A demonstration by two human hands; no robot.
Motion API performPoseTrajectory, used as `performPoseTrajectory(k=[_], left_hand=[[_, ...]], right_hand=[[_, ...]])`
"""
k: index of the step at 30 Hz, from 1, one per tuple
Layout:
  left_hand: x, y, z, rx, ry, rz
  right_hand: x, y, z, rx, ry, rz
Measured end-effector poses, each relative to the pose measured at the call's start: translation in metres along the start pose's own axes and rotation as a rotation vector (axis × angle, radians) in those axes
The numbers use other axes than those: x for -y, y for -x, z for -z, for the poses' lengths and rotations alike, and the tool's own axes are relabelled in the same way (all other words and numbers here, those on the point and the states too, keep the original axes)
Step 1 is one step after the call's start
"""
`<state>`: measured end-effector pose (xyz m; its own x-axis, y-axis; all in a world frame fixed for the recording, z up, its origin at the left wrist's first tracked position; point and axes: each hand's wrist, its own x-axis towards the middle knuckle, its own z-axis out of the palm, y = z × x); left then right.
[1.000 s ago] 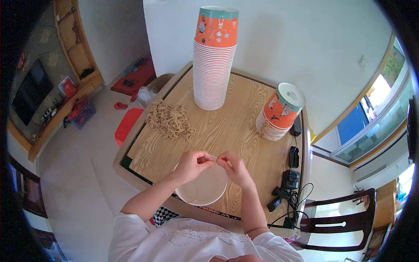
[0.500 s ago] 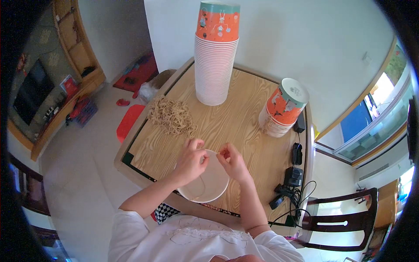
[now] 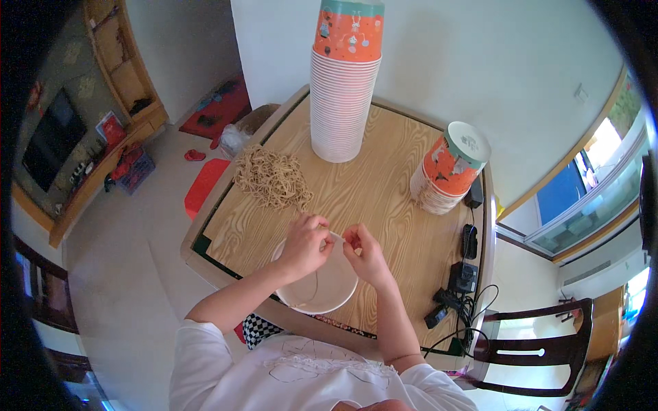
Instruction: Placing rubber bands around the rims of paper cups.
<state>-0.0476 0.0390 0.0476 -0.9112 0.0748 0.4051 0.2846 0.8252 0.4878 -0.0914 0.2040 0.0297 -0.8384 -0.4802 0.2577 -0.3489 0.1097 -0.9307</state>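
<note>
A white paper bucket (image 3: 329,291) stands mouth up at the table's near edge. Over its far rim, my left hand (image 3: 306,248) pinches with bent fingers. From beneath it a thin tan cord (image 3: 316,282) curves down inside the bucket. My right hand (image 3: 367,255) is closed in a pinch at the rim's right side, a short gap from the left; what its fingertips hold is too small to make out. Beyond my left hand lies a tangled heap of tan cords (image 3: 272,178).
A tall stack of nested paper buckets (image 3: 337,103), its top one orange and teal, stands at the back. A shorter upside-down stack (image 3: 449,168) is to the right. Black adapters and cables (image 3: 462,277) line the table's right edge, near a dark chair (image 3: 534,349).
Both hands stay pinched over the bucket's far rim, with only slight finger movement. The whole view has shifted a little; nothing is let go.
</note>
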Motion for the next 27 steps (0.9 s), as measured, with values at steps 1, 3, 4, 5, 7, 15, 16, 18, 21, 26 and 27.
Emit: performPoseTrajectory(k=[1, 3, 4, 5, 7, 15, 16, 18, 21, 26, 27], left_hand=[[-0.002, 0.0, 0.003, -0.002, 0.001, -0.002], [-0.008, 0.0, 0.013, -0.045, 0.088, -0.041], [-0.01, 0.0, 0.017, -0.047, 0.086, -0.04], [-0.013, 0.0, 0.021, -0.024, 0.211, 0.008], [-0.015, -0.001, 0.027, -0.006, 0.333, 0.055], [-0.016, -0.004, 0.034, 0.176, 0.549, 0.279], [-0.014, -0.003, 0.032, 0.173, 0.55, 0.281], [-0.012, -0.002, 0.028, 0.084, 0.53, 0.227], [-0.012, -0.003, 0.025, 0.053, 0.413, 0.167], [-0.017, -0.002, 0.024, 0.012, 0.19, 0.029], [-0.015, -0.002, 0.022, 0.001, 0.15, 0.023]], right_hand=[[0.001, -0.001, 0.001, 0.001, -0.001, -0.01], [0.015, 0.001, 0.006, -0.023, 0.047, 0.065], [0.021, 0.001, 0.008, -0.045, 0.092, 0.138], [0.023, 0.0, 0.01, -0.043, 0.092, 0.14], [0.027, 0.0, 0.012, -0.006, -0.055, 0.07], [0.025, 0.0, 0.01, -0.011, -0.021, 0.099], [0.028, 0.0, 0.009, -0.021, 0.02, 0.109], [0.03, -0.001, 0.009, -0.016, 0.074, 0.13], [0.028, -0.003, 0.011, -0.009, 0.156, 0.172], [0.013, -0.006, 0.011, 0.066, 0.338, 0.216], [0.007, -0.007, 0.01, -0.003, 0.268, 0.162]])
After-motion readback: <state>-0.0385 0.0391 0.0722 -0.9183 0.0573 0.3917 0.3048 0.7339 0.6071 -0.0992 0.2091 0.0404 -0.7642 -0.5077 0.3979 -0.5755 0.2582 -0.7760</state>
